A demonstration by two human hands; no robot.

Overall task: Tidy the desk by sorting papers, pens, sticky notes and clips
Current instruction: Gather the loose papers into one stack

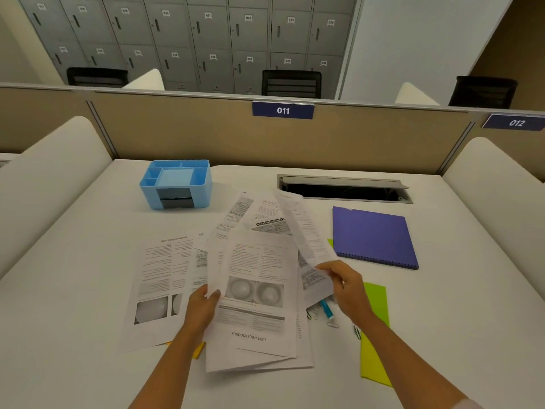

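Note:
Printed papers lie fanned across the middle of the white desk. My left hand [203, 305] grips the left edge of a small stack of sheets [253, 299], lifted off the desk. My right hand [342, 286] pinches the lower end of a single printed sheet [303, 228], raised and tilted. Another page [159, 284] lies flat to the left. A blue pen [326, 309] and a few paper clips [333, 324] lie under my right hand. A yellow sticky note [199, 351] peeks out beneath my left forearm.
A light blue desk organizer [176, 184] stands at the back left. A purple spiral-bound folder [373, 236] lies at the right, a green sheet [374, 335] in front of it. A cable slot [342, 188] is open at the back by the partition.

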